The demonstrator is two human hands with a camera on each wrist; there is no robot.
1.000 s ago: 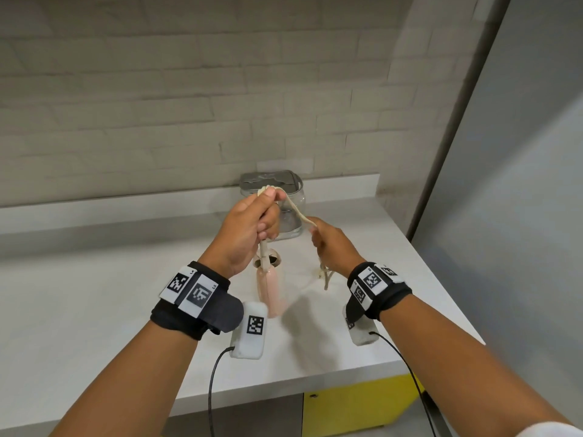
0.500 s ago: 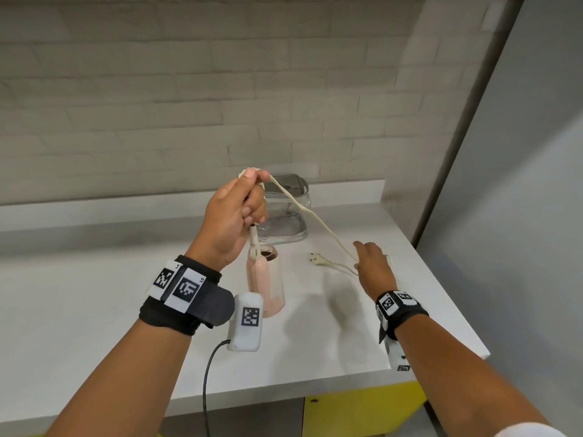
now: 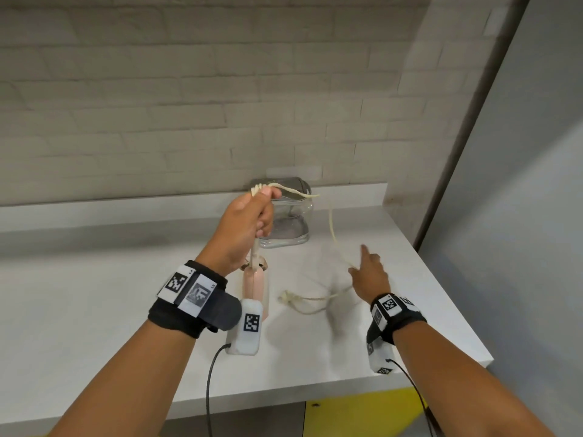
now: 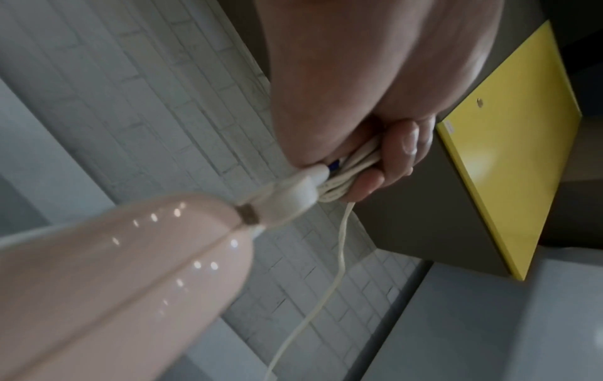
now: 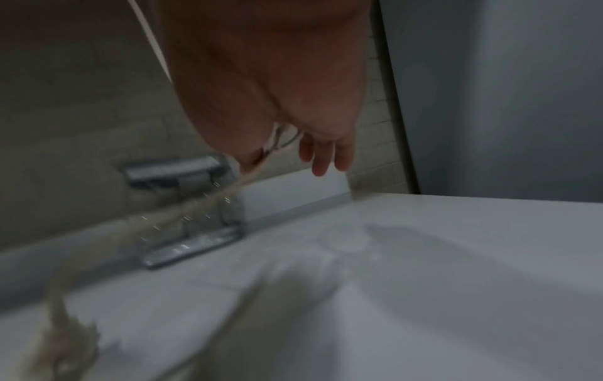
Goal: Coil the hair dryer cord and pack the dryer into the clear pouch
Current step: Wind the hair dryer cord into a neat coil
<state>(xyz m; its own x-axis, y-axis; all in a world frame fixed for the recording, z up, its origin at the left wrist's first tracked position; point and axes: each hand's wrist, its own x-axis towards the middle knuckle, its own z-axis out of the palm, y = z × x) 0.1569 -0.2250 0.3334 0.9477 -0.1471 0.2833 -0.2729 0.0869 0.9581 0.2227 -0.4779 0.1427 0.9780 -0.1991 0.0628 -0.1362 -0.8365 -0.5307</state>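
My left hand (image 3: 249, 216) is raised over the counter and grips several loops of the cream cord (image 4: 352, 175) in its fist. The pink hair dryer (image 3: 254, 285) hangs from that cord just below the hand, its body large in the left wrist view (image 4: 114, 270). The clear pouch (image 3: 291, 222) stands behind it by the wall. My right hand (image 3: 369, 272) is low to the right with straight fingers (image 5: 326, 157). The loose cord runs across it beside the thumb. The plug (image 3: 286, 297) lies on the counter between the hands.
The white counter (image 3: 94, 294) ends in a front edge near my wrists and a right edge past the right hand. A grey panel (image 3: 520, 216) stands to the right. A yellow cabinet front (image 3: 362, 411) sits below the counter.
My right hand has moved away from the left hand, down and to the right along the cord. More cord is now slack, and the plug has slid left on the counter. The left hand stays raised.
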